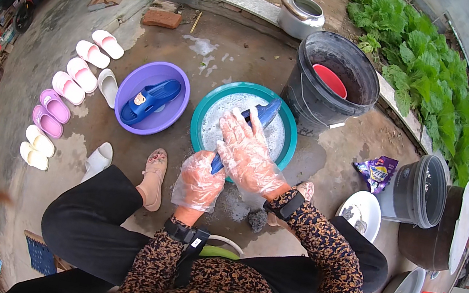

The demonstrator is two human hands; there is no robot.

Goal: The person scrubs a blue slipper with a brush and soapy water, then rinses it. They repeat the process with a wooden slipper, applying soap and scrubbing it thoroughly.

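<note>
A teal plastic basin of sudsy water stands before me. Over it, my left hand, in a clear plastic glove, grips the near end of a blue slipper. My gloved right hand lies across the slipper with its fingers spread, hiding the middle; whether it holds anything against the slipper cannot be seen. Left of the teal basin, a purple basin holds another blue slipper with a bear-face decoration. A dark scouring ball lies on the wet ground below my right wrist.
Pink, purple and white slippers line the left. A large black bucket with a red bowl stands behind right, near a metal kettle. At right are a detergent bag, a white bowl and a grey bucket.
</note>
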